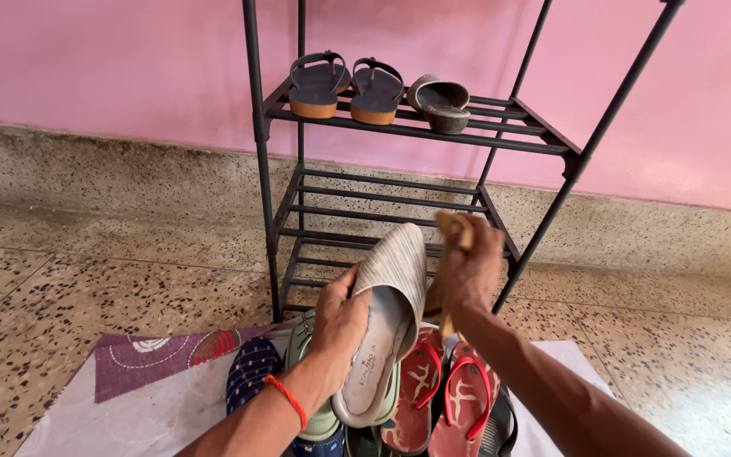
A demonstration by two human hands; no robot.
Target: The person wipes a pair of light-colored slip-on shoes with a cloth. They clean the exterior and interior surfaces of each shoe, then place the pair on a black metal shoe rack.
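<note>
My left hand (340,317) grips a grey slip-on shoe (387,317) by its side, toe pointing up toward the rack. A red thread band circles that wrist. My right hand (467,271) is closed on a wooden-handled brush (454,233), held against the striped toe of the shoe. Under my hands lie a pair of red flip-flops (446,393), a green sandal (310,372) and a dark blue dotted shoe (251,368).
A black metal shoe rack (420,131) stands against the pink wall; its top shelf holds two blue flip-flops (344,85) and a grey slip-on (442,101). The lower shelves are bare. A white and purple cloth (150,389) lies on the speckled floor.
</note>
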